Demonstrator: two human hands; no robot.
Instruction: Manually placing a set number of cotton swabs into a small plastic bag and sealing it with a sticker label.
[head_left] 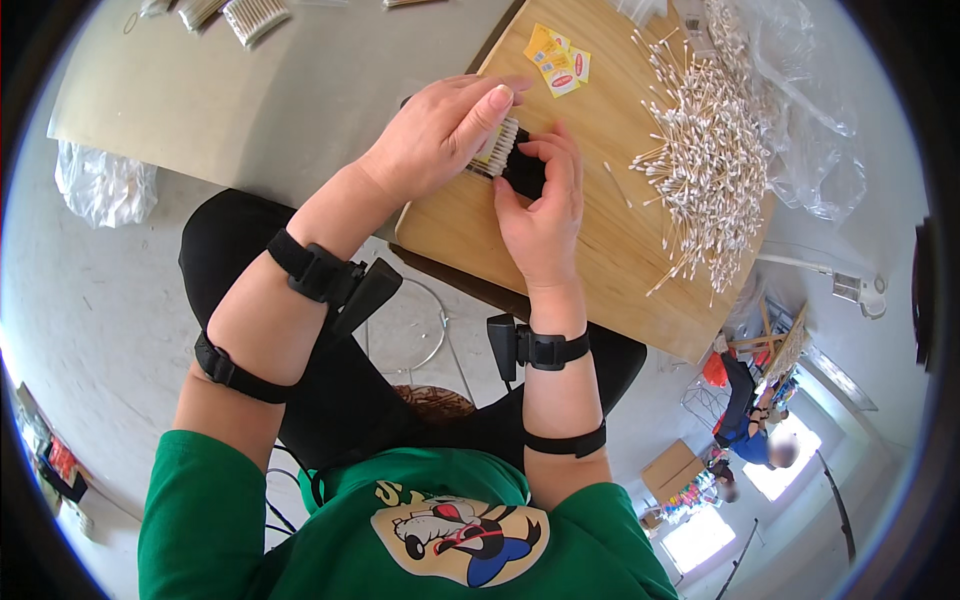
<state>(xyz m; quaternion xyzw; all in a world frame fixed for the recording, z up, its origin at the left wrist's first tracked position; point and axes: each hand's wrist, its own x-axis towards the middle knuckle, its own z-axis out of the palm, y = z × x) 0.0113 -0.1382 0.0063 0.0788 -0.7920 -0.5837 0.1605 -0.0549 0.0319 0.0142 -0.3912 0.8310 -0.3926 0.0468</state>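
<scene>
White cotton swabs (pixel 497 148) in a small bunch sit pinched between the left hand (pixel 432 135) and right hand (pixel 540 205), being pushed into a black holder (pixel 524 172) near the top middle; next they need squaring up.

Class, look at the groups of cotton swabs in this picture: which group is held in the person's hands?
The small aligned bundle of cotton swabs, gripped by the left hand and right hand against a black holder. The big loose heap lies untouched on the wooden board.
</scene>
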